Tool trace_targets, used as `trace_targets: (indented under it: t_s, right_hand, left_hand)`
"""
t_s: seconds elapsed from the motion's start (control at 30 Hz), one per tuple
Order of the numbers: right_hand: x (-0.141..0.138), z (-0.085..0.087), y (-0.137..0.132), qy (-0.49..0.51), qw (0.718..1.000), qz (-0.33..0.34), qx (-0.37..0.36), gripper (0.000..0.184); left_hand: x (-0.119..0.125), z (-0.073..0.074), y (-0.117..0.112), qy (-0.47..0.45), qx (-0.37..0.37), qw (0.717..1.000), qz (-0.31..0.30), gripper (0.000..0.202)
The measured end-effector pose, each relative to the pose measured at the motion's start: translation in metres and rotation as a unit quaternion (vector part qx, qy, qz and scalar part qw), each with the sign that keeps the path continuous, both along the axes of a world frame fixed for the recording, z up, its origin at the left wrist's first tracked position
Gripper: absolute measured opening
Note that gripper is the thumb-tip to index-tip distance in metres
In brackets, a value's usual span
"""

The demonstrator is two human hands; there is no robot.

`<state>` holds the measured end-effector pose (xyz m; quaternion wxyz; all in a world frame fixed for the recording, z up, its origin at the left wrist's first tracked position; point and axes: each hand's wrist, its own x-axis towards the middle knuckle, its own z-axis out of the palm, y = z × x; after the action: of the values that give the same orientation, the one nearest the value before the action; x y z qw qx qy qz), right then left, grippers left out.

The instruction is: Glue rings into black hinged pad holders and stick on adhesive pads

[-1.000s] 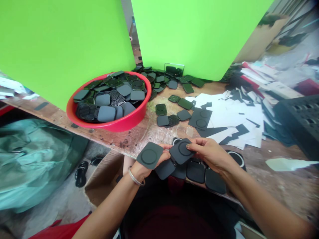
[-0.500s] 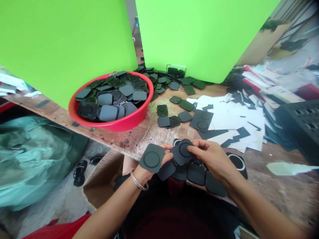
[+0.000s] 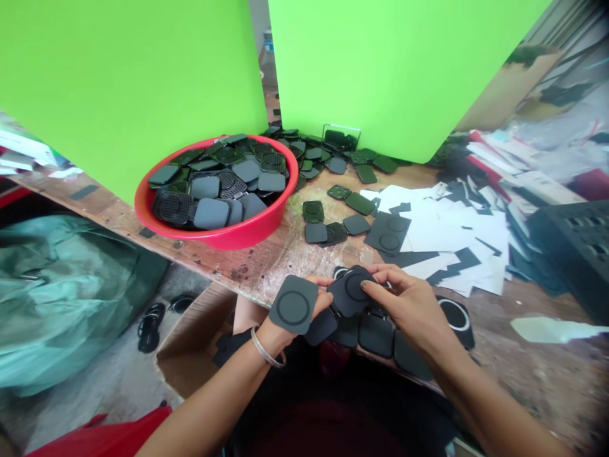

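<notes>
Low at the table's front edge, my left hand (image 3: pixel 320 297) grips a dark folding wireless charger (image 3: pixel 349 293) by its left side. Across the back of that hand lies a flat grey square sheet (image 3: pixel 294 304) with a ring mark. My right hand (image 3: pixel 404 295) pinches the charger's upper right corner, its thumb lying on the ring-marked face. A second square panel (image 3: pixel 321 327) hangs below at the hinge. Just beneath my hands, more dark square panels (image 3: pixel 375 333) line the table edge. Beside my right wrist is a panel with a white ring (image 3: pixel 454 313).
A red basin (image 3: pixel 223 238) heaped with folding chargers stands at left. Several loose chargers (image 3: pixel 333 231) lie beyond my hands, near a grey two-ring sheet (image 3: pixel 389 231) and scattered white paper (image 3: pixel 442 222). At right are a dark crate (image 3: pixel 571 247) and a pale scraper-like piece (image 3: pixel 547 330). Green boards (image 3: pixel 356 76) stand behind.
The view has shifted slightly. Both hands keep hold of the charger; the right thumb and fingers have moved only a little on its corner.
</notes>
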<state>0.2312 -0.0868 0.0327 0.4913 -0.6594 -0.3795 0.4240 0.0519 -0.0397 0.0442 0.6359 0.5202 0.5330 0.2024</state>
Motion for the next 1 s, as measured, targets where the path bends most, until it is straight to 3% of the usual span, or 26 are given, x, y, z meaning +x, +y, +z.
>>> trace_targets:
  t_s: [0.47, 1.0]
  right_hand:
    - [-0.001, 0.001, -0.001, -0.009, 1.0, -0.009, -0.001, 0.03]
    - [-0.001, -0.001, -0.005, -0.033, 0.999, -0.011, 0.017, 0.03]
  left_hand:
    - [0.002, 0.009, -0.002, 0.03, 0.01, 0.999, -0.018, 0.025]
    - [0.004, 0.01, -0.004, 0.045, 0.038, 0.998, -0.038, 0.025]
